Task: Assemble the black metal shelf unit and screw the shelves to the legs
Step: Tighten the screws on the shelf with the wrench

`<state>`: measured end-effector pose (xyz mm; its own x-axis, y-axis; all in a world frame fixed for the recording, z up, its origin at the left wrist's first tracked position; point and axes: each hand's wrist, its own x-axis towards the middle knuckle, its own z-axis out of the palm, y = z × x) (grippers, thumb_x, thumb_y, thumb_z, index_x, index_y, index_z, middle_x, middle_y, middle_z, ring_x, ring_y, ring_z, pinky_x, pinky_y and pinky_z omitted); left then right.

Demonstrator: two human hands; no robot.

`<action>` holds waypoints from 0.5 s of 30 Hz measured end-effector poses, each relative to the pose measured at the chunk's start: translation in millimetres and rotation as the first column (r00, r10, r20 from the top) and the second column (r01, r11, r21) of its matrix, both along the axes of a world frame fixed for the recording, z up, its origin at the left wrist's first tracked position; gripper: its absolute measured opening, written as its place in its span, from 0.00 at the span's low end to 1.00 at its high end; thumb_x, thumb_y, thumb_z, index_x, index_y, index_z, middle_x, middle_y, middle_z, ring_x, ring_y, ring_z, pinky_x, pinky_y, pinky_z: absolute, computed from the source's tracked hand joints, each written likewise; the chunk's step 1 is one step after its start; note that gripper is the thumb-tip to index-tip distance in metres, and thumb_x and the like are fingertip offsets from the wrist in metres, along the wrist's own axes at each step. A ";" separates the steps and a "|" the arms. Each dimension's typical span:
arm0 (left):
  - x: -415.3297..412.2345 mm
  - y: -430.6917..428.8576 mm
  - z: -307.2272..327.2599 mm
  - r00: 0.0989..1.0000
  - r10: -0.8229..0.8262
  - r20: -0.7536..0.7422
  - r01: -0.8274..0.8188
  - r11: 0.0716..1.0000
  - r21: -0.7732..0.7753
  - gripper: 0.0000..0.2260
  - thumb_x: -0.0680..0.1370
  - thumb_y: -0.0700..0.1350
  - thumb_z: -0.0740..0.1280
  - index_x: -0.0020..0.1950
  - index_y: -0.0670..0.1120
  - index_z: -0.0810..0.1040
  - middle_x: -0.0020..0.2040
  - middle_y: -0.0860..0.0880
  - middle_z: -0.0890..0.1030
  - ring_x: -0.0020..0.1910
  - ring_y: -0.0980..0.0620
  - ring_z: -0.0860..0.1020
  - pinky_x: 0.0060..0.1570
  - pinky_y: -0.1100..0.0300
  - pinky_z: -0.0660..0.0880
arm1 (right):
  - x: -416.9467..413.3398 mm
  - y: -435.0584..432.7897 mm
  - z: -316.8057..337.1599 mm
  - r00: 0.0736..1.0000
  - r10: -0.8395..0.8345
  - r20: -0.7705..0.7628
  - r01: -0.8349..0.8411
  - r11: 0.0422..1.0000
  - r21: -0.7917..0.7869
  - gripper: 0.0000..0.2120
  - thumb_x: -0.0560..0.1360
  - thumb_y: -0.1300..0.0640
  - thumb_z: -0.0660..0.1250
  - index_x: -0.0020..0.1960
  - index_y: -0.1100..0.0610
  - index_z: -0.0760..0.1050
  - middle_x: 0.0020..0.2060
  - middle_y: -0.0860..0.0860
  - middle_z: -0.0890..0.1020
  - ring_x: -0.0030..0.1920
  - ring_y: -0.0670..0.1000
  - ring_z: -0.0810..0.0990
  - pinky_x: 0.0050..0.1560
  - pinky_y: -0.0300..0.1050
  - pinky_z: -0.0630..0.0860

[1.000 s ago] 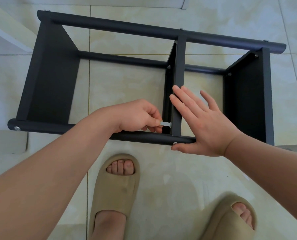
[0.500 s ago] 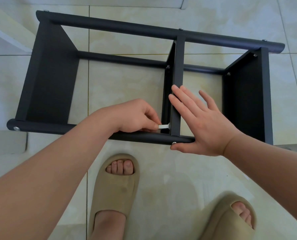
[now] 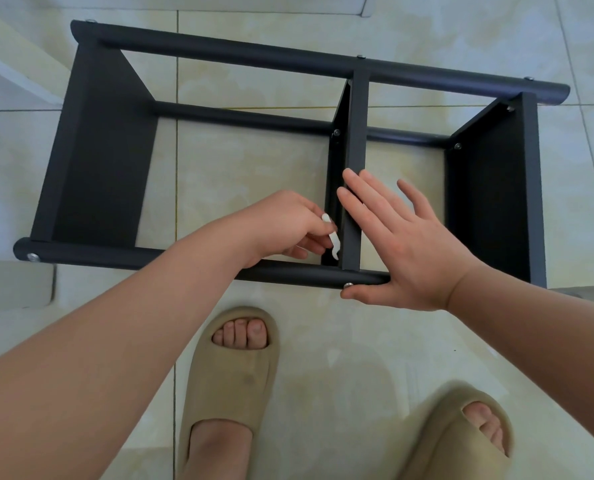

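Note:
The black metal shelf unit (image 3: 108, 161) lies on its side on the tiled floor, with three shelves fixed between round legs. My left hand (image 3: 285, 223) pinches a small silver hex key (image 3: 333, 239), its tip down in the corner where the middle shelf (image 3: 354, 140) meets the near leg (image 3: 184, 263). My right hand (image 3: 403, 247) lies flat with straight fingers against the middle shelf's edge, and its thumb runs under the near leg beside a screw head (image 3: 349, 285).
My two feet in beige slides (image 3: 233, 382) stand just in front of the near leg. A white ledge (image 3: 15, 74) sits at the far left and a grey block (image 3: 11, 285) at the near left. Screw heads show along the legs.
My left hand has turned the hex key from lying level to standing nearly upright. My right hand and the shelf unit have stayed in place.

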<state>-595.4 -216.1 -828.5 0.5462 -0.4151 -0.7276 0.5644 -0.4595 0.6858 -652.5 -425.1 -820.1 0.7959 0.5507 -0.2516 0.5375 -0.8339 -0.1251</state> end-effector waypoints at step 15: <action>-2.5 -8.4 3.1 0.986 0.160 0.046 -0.160 0.987 0.008 0.06 0.79 0.44 0.68 0.43 0.48 0.81 0.37 0.52 0.85 0.39 0.56 0.83 0.41 0.60 0.75 | 0.2 -0.2 -0.9 1.000 0.000 0.001 0.000 1.000 -0.002 0.54 0.72 0.22 0.51 0.83 0.59 0.46 0.83 0.53 0.44 0.82 0.53 0.42 0.78 0.66 0.51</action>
<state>-597.9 -224.5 -825.5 0.6375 -0.3112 -0.7048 0.5997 -0.3738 0.7075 -652.3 -425.3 -821.0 0.7964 0.5499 -0.2520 0.5373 -0.8344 -0.1227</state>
